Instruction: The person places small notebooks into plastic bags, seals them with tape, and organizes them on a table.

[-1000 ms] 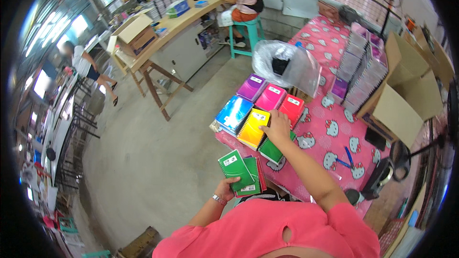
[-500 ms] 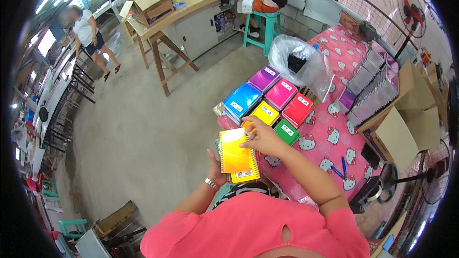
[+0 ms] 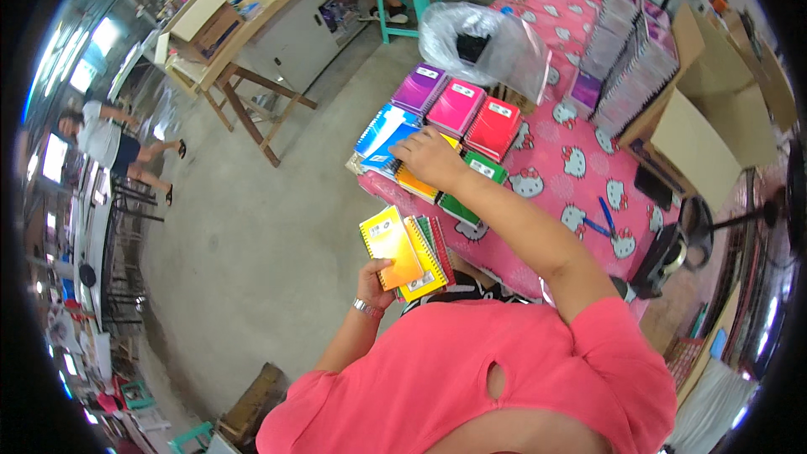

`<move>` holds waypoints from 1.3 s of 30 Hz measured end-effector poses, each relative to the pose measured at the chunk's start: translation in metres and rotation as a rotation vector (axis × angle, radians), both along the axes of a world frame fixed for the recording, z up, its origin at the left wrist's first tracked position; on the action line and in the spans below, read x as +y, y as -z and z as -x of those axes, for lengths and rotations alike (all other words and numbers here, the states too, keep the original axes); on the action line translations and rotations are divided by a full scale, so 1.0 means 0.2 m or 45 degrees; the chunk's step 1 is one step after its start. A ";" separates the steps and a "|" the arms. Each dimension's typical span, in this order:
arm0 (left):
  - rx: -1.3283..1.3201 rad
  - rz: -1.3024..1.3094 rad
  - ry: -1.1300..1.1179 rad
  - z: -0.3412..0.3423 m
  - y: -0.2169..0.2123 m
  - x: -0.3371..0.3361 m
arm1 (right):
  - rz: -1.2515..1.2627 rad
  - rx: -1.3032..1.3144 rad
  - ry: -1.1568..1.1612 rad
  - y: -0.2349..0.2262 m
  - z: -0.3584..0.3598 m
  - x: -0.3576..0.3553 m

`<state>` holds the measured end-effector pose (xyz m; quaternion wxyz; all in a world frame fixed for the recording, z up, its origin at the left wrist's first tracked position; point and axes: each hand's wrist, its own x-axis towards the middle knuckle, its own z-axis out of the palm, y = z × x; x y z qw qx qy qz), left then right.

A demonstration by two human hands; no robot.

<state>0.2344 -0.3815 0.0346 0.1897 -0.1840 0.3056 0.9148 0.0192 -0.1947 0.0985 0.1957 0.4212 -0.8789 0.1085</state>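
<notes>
My left hand (image 3: pixel 376 284) is closed around a fanned bunch of small spiral notebooks. A yellow notebook (image 3: pixel 392 244) lies on top, with another yellow one and green and red edges showing behind it. At the table's near left corner, my right hand (image 3: pixel 427 157) has its fingers on the top blue notebook (image 3: pixel 391 124), seeming to grip its edge; the thumb is hidden. Under this hand shows part of a yellow-orange stack (image 3: pixel 418 186). Around it stand a purple stack (image 3: pixel 419 88), a pink stack (image 3: pixel 456 107), a red stack (image 3: pixel 493 129) and a green stack (image 3: pixel 482 170).
The table has a pink patterned cover (image 3: pixel 546 193). On it are a clear plastic bag (image 3: pixel 454 34), rows of purple notebooks (image 3: pixel 635 67), blue pens (image 3: pixel 605 217) and a dark phone (image 3: pixel 653 187). An open carton (image 3: pixel 698 126) stands at right. Other people are farther off.
My right hand has left the yellow notebook in my left hand and moved up to the blue stack. The held notebooks are now fanned out. The head view has shifted.
</notes>
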 end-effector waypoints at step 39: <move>1.145 0.805 0.775 0.22 0.11 1.15 | 1.521 -0.890 0.599 0.40 -1.32 1.03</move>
